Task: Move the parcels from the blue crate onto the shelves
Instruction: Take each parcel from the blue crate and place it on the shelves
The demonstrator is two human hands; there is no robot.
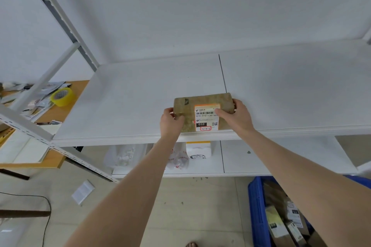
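Both hands, left hand (171,121) and right hand (236,115), grip the brown parcel (188,114) by its ends, steadying it flat near the white shelf (124,102) front edge.

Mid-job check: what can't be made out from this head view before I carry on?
1. Blue crate: cut off by the bottom and right edges, right forearm crosses it; parcel count unknown.
2. Label on the box: right hand covers the end of the number; small print too small.
3. Bags on the lower shelf: tops hidden by the upper shelf, left forearm crosses them.
4. Box's near left corner: under the left hand.
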